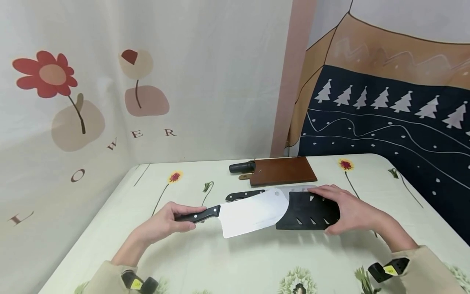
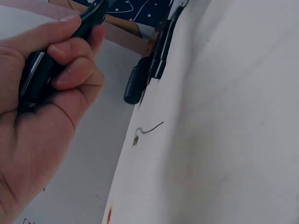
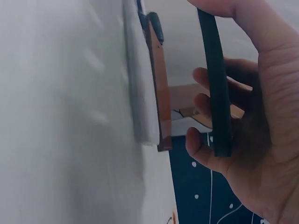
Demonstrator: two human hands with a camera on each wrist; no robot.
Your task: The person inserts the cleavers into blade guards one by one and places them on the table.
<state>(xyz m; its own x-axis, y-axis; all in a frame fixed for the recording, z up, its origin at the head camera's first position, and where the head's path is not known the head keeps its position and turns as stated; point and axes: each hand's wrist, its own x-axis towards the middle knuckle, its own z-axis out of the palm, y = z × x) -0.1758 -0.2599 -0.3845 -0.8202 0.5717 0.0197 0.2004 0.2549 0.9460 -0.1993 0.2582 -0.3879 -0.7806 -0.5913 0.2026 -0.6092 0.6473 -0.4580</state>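
Observation:
My left hand (image 1: 167, 224) grips the black riveted handle of a cleaver (image 1: 253, 212), whose broad bright blade points right, slightly tilted. In the left wrist view its handle (image 2: 39, 77) shows with fingers curled round it. My right hand (image 1: 346, 208) holds a black slotted blade sheath (image 1: 308, 214) between thumb and fingers. The blade's front end meets the curved mouth of the sheath; how far it lies inside cannot be told. In the right wrist view the sheath (image 3: 217, 88) appears edge-on. Both things are held above the table.
Just behind lies another black-handled knife (image 1: 245, 195), its pale blade part mostly hidden by the cleaver and sheath. Farther back, a brown sheath (image 1: 282, 171) with a black handle (image 1: 242, 167) beside it rests near the edge of the cloth-covered table (image 1: 183, 261). Printed curtains (image 1: 220, 81) hang behind.

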